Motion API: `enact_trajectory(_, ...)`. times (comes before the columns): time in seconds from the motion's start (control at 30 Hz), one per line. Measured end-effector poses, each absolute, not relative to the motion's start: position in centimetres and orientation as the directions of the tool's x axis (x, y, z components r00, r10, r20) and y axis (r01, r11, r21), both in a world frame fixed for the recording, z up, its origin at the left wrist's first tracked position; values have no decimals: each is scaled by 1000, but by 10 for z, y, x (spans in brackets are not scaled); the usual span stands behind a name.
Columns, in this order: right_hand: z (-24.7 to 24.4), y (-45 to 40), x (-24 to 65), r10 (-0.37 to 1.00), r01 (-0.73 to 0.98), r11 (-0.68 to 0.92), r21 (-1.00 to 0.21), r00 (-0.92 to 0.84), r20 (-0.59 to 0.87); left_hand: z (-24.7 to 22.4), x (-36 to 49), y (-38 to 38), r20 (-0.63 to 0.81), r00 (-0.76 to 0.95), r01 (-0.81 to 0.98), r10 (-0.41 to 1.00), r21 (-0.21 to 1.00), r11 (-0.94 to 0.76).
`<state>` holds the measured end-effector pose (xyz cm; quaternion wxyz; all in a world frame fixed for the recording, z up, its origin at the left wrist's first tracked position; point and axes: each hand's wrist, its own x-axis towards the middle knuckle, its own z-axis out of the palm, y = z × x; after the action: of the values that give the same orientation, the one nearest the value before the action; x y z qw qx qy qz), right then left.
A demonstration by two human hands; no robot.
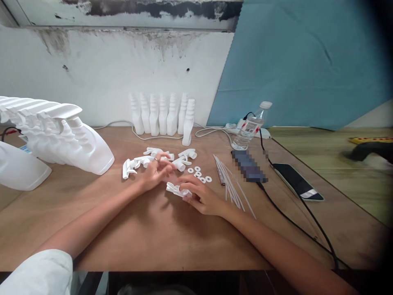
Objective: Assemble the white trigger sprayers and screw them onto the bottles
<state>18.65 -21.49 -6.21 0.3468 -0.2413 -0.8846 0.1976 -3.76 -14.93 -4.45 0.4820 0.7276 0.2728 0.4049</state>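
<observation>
My right hand [201,196] grips a white trigger spray head [174,188] just above the table, between thumb and fingers. To its left, my left hand [157,171] has its fingers apart and holds nothing that I can see. It hovers by a loose group of white spray heads, one of them [127,168] lying left of the wrist and another [187,153] beyond the fingers. Several small white ring washers [198,174] lie beyond my right hand. Thin white dip tubes [233,190] are spread to the right, with a pen [220,174] beside them.
White bottles [162,116] stand in a row by the wall. Larger white spray bottles [89,147] crowd the left. A water bottle [249,127], a pixelated dark device [249,166], a phone [296,180] and black cables [288,221] occupy the right of the wooden table [147,241].
</observation>
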Motion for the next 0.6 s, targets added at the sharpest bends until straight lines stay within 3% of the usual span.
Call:
enact_trajectory(0.13,-68,-215,185,604,349,781,-517,-630,487,-23,-6,-88,462,207,128,862,861,-492)
enact_trajectory(0.3,-71,-216,188,652,402,744,-533,-613,447,-9,54,-21,489,91,343,867,802,-488)
enact_trajectory(0.4,-69,-216,191,668,435,732,-524,-609,428,-8,76,-24,532,14,340,847,794,-504)
enact_trajectory(0.5,-65,-216,194,674,447,729,-518,-598,433,-9,73,-61,590,63,204,805,782,-589)
enact_trajectory(0.6,-61,-215,196,679,462,725,-510,-604,418,-13,47,-110,576,286,92,766,779,-620)
